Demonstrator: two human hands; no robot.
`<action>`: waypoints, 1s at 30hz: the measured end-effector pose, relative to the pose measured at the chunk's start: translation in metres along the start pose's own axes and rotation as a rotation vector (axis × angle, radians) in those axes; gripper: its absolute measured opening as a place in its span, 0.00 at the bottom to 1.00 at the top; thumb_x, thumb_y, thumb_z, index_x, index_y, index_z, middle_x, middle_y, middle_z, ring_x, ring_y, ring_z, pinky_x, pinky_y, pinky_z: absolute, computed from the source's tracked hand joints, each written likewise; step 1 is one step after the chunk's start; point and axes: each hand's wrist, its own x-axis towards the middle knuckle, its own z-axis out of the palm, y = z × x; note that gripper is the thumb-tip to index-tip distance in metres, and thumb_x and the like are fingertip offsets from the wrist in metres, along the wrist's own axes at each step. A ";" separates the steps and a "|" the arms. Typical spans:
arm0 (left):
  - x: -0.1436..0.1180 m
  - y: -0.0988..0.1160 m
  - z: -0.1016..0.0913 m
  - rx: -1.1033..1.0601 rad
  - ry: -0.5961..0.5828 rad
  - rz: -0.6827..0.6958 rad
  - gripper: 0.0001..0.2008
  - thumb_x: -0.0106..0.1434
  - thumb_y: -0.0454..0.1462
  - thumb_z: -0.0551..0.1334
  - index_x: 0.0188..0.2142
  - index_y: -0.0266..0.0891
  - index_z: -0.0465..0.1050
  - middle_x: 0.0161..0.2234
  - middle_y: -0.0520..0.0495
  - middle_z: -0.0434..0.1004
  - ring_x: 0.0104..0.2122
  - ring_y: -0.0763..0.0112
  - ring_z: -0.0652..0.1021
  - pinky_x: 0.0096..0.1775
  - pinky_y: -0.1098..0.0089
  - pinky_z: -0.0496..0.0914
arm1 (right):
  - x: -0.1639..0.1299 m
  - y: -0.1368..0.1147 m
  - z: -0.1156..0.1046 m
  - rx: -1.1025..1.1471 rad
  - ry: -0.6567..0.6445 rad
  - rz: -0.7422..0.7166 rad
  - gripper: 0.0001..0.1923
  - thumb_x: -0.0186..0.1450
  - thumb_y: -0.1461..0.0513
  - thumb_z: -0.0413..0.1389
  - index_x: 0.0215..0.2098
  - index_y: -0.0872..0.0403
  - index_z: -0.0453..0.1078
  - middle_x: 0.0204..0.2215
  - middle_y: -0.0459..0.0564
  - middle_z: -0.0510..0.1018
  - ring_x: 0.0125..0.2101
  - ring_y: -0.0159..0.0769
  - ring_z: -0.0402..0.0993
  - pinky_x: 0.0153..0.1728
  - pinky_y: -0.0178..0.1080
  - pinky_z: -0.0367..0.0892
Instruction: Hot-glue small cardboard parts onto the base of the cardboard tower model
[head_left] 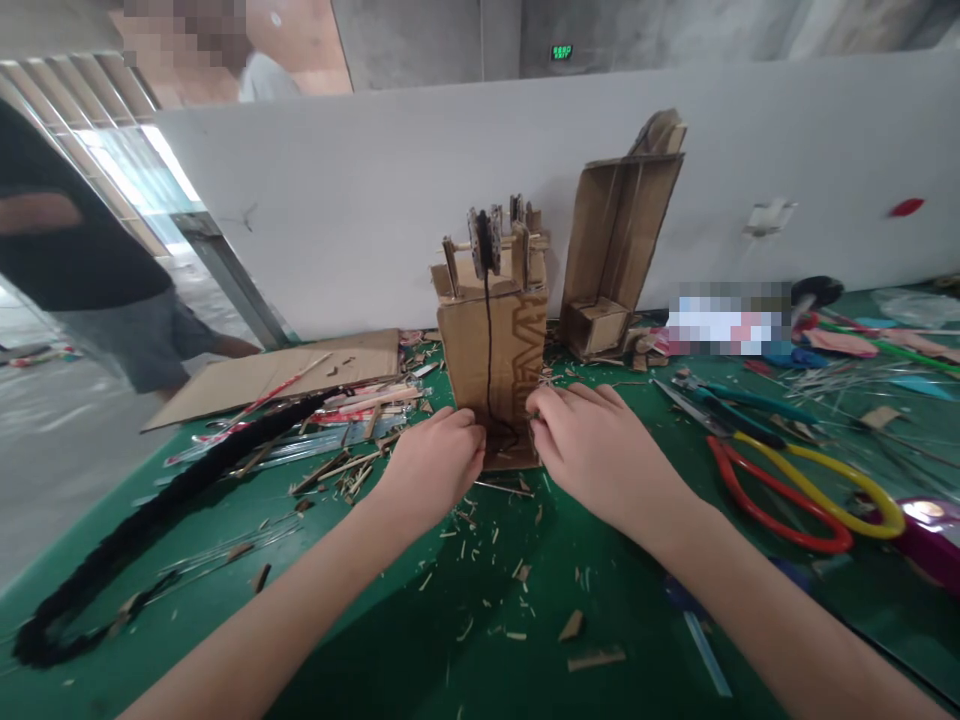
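In the head view a cardboard box stands upright in front of me, with a cardboard pulley wheel on a wooden stick axle at its top. A black string hangs from the wheel down the box's front and curls near the base. My left hand, fingers curled, grips the box at its lower left edge. On the lower right edge my right hand is closed, thumb and fingers pinched. Fingertips of both hands are partly hidden. A taller cardboard piece leans on the white partition behind.
Red-and-yellow-handled scissors and teal-handled pliers lie to the right. At left are a black fuzzy strip, wooden sticks, clear glue sticks and a flat cardboard sheet. Cardboard scraps litter the green table. A person stands beyond the left edge.
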 end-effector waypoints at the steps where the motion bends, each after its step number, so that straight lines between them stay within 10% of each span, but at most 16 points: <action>1: 0.000 0.000 0.000 0.000 0.003 -0.003 0.09 0.60 0.34 0.52 0.28 0.39 0.69 0.30 0.47 0.68 0.34 0.66 0.70 0.29 0.70 0.64 | -0.003 0.000 -0.004 -0.009 -0.014 -0.001 0.06 0.61 0.67 0.46 0.33 0.55 0.64 0.29 0.49 0.74 0.33 0.38 0.67 0.36 0.41 0.54; 9: 0.000 0.003 0.001 0.014 0.023 -0.046 0.10 0.60 0.33 0.53 0.23 0.39 0.65 0.28 0.50 0.67 0.32 0.68 0.69 0.28 0.72 0.62 | -0.072 0.038 -0.017 -0.192 -0.249 0.050 0.06 0.53 0.67 0.49 0.28 0.52 0.64 0.24 0.49 0.71 0.25 0.41 0.68 0.23 0.41 0.55; 14: 0.000 0.003 0.001 -0.003 0.019 -0.051 0.09 0.59 0.32 0.53 0.23 0.39 0.65 0.28 0.50 0.67 0.32 0.69 0.69 0.27 0.72 0.61 | -0.115 0.062 -0.012 -0.198 -0.171 0.064 0.11 0.51 0.66 0.47 0.31 0.52 0.68 0.26 0.53 0.73 0.23 0.41 0.69 0.21 0.42 0.59; 22: 0.002 0.002 -0.001 0.000 0.017 -0.043 0.11 0.61 0.33 0.52 0.23 0.38 0.65 0.28 0.50 0.67 0.30 0.71 0.68 0.30 0.71 0.62 | -0.145 0.070 -0.006 -0.170 -0.106 -0.008 0.25 0.44 0.68 0.47 0.41 0.50 0.68 0.38 0.57 0.74 0.32 0.49 0.71 0.21 0.45 0.62; 30: 0.001 0.002 -0.001 -0.002 0.032 -0.047 0.09 0.60 0.32 0.53 0.23 0.38 0.64 0.29 0.51 0.67 0.30 0.71 0.69 0.24 0.72 0.57 | -0.133 0.053 -0.010 -0.060 -0.157 -0.036 0.19 0.47 0.72 0.46 0.35 0.53 0.65 0.26 0.55 0.75 0.23 0.40 0.72 0.21 0.40 0.66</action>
